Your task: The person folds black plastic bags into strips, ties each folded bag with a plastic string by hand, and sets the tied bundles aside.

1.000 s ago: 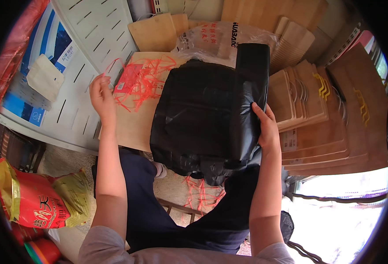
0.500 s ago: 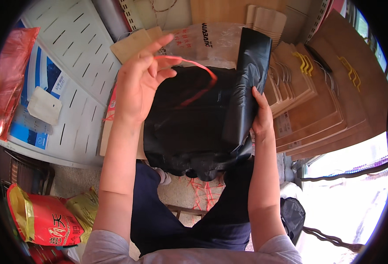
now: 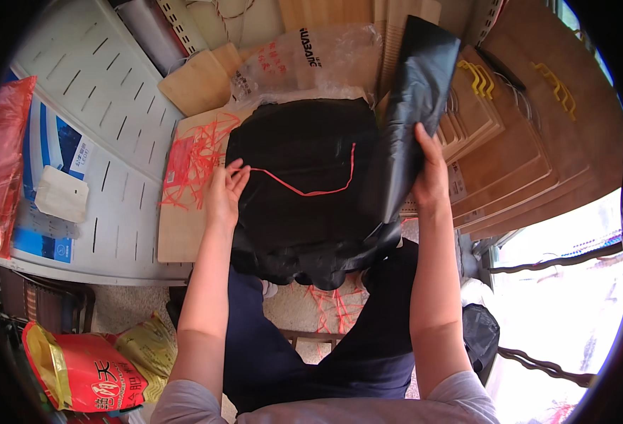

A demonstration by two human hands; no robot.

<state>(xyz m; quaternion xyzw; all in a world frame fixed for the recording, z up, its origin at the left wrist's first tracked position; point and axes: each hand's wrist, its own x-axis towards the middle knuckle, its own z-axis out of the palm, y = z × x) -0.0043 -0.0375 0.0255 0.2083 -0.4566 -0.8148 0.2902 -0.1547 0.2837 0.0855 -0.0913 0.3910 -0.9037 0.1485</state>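
Observation:
A thin red plastic strip [image 3: 310,193] trails from the fingertips of my left hand [image 3: 224,192], which pinches one end of it. The rest of the strip lies across a wide, dark stack of black plastic bags [image 3: 294,134], seemingly thin sheets, in front of me. My right hand [image 3: 433,169] is wrapped round a folded length of black plastic [image 3: 421,74] at the stack's right side, thumb on the near face. That length stands up and leans away from me. My right fingers are mostly hidden behind it.
Tangled red strips [image 3: 202,152] lie on a wooden board [image 3: 173,237] left of the stack. A clear plastic bag [image 3: 311,62] is behind it. Wooden chopping boards [image 3: 509,173] stand at right. A slotted white shelf [image 3: 117,155] holds boxes at left; a red sack [image 3: 89,371] sits below.
My left hand has come down and toward me, and the red strip now rests over the black plastic. My right hand and the folded length have shifted slightly right.

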